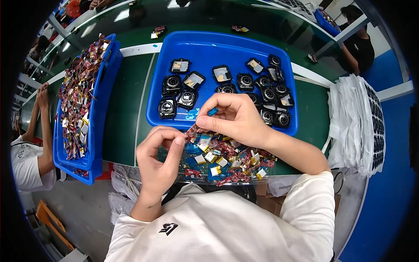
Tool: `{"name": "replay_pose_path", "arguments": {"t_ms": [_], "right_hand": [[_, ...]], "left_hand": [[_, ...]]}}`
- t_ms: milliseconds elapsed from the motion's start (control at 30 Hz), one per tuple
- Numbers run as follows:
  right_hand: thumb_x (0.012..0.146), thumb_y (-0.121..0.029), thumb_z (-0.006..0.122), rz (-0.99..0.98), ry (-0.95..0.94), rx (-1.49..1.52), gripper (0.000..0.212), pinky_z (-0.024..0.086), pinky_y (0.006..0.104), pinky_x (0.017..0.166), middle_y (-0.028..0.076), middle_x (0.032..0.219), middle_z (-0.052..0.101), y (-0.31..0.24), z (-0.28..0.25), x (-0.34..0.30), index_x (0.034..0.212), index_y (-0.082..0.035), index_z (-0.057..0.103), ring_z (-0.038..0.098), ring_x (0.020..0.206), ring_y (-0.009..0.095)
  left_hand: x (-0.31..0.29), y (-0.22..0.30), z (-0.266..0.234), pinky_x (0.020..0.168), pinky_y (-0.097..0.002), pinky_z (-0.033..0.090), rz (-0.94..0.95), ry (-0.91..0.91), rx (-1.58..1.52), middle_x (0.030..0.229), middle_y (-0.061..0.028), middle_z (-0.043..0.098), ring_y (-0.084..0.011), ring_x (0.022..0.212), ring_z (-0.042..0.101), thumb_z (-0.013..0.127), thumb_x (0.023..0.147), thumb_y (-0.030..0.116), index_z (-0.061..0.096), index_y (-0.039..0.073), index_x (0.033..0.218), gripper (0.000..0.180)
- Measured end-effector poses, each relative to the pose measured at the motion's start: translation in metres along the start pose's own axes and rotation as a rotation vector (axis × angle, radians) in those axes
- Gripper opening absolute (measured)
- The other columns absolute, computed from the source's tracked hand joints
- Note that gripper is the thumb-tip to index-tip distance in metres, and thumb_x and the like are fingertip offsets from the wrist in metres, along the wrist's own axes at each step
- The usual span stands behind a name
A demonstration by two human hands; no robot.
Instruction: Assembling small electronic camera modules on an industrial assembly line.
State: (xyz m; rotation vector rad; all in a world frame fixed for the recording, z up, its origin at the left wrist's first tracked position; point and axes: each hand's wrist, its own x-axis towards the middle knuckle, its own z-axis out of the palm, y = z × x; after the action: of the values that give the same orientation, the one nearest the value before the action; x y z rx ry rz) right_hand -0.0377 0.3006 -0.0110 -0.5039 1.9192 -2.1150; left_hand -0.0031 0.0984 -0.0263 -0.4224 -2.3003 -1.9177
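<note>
Between my two hands is a small red circuit board (192, 130). My right hand (238, 121) pinches its upper end between thumb and forefinger. The fingers of my left hand (160, 152) are drawn together at the lower end; how firmly they grip it is hard to see. A small blue piece (213, 111) shows against my right fingers, and I cannot tell whether it is attached to the board. Below my hands lies a heap of red boards with silver-and-yellow battery cells (211, 156) and blue film, in a clear plastic tray partly hidden by my hands.
Beyond my hands, a blue tray (198, 39) holds several black watch cases (187, 98). At left stands a blue bin (98, 150) heaped with red boards. Stacked white trays (355, 126) are at right. Loose boards (239, 29) lie on the far green belt; co-workers sit left and far right.
</note>
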Motion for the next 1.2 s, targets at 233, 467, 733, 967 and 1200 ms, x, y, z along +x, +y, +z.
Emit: {"name": "replay_pose_path", "arguments": {"t_ms": [233, 467, 733, 967, 1200], "right_hand": [[0.087, -0.010, 0.067, 0.100, -0.074, 0.077, 0.014, 0.052, 0.0247, 0.074, 0.007, 0.089, 0.064, -0.006, 0.000, -0.003, 0.091, 0.003, 0.063, 0.063, 0.082, 0.010], [0.081, -0.007, 0.073, -0.065, -0.128, -0.249, 0.025, 0.051, 0.0228, 0.069, 0.005, 0.088, 0.065, -0.003, 0.003, -0.006, 0.102, 0.001, 0.063, 0.061, 0.074, 0.009], [0.089, -0.004, 0.062, -0.087, -0.045, -0.015, 0.014, 0.051, 0.0223, 0.070, 0.005, 0.086, 0.064, -0.008, 0.000, -0.007, 0.102, 0.003, 0.063, 0.062, 0.081, 0.009], [0.087, -0.009, 0.067, -0.046, 0.067, -0.081, 0.012, 0.051, 0.0202, 0.067, 0.005, 0.083, 0.067, -0.011, 0.002, -0.007, 0.091, 0.001, 0.066, 0.063, 0.073, 0.008], [0.079, 0.003, 0.066, -0.225, 0.014, -0.216, 0.012, 0.052, 0.0236, 0.070, 0.007, 0.091, 0.065, -0.008, 0.002, -0.007, 0.090, 0.000, 0.068, 0.062, 0.081, 0.012]], "left_hand": [[0.013, 0.007, 0.007, 0.064, -0.0211, 0.041, 0.117, -0.038, 0.014, 0.085, -0.0063, 0.063, -0.0093, 0.073, 0.053, 0.071, 0.078, 0.000, 0.065, -0.001, 0.084, 0.009], [0.009, 0.005, 0.005, 0.067, -0.0214, 0.044, 0.011, 0.048, -0.281, 0.085, -0.0077, 0.063, -0.0095, 0.075, 0.055, 0.067, 0.081, -0.002, 0.062, -0.002, 0.082, 0.006], [0.004, 0.012, 0.003, 0.077, -0.0236, 0.048, -0.047, 0.061, -0.352, 0.091, -0.0151, 0.068, -0.0138, 0.085, 0.064, 0.061, 0.086, -0.003, 0.055, -0.002, 0.085, 0.007], [0.003, 0.010, 0.013, 0.072, -0.0233, 0.046, -0.013, -0.003, -0.280, 0.085, -0.0094, 0.066, -0.0120, 0.081, 0.062, 0.061, 0.087, -0.001, 0.055, -0.003, 0.103, 0.018], [0.003, 0.010, 0.013, 0.063, -0.0205, 0.042, 0.052, -0.030, 0.040, 0.080, -0.0036, 0.065, -0.0063, 0.071, 0.055, 0.075, 0.079, 0.007, 0.063, -0.002, 0.100, 0.025]]}}
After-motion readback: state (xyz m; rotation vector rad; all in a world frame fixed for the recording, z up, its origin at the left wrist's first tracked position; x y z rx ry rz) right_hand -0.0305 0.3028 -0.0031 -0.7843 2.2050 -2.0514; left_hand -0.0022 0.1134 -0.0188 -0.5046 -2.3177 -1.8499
